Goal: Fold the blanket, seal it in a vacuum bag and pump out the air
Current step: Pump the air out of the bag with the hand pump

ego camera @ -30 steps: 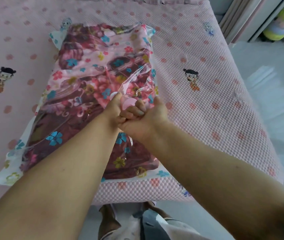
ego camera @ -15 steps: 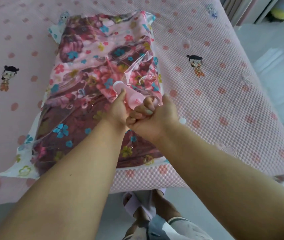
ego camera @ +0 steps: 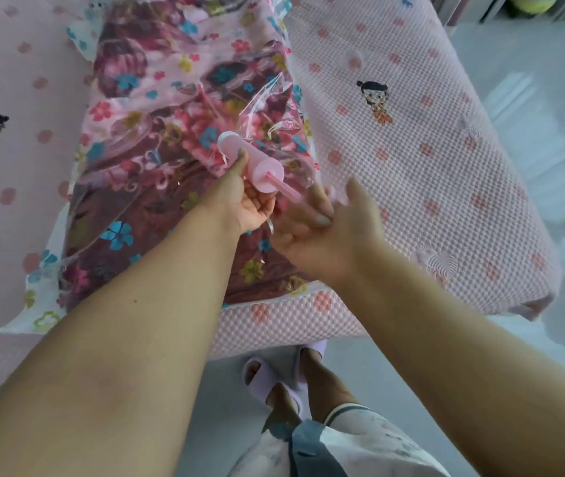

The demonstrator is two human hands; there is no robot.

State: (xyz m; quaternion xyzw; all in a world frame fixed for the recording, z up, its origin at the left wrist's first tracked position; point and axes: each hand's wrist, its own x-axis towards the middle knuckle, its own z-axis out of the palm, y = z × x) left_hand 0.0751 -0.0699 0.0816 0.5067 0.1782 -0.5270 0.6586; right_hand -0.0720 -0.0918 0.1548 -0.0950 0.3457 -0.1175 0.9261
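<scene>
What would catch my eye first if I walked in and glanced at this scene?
Probably the pink hand pump at the centre, its barrel gripped by the left hand while the right hand pulls the rod out toward the person. It stands tilted on a clear vacuum bag stuffed with a bright flowered blanket. All of it lies on a pink bed cover dotted with small cartoon figures.

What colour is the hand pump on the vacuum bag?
The hand pump is pale pink, barrel and rod alike. The head view shows it best.
</scene>
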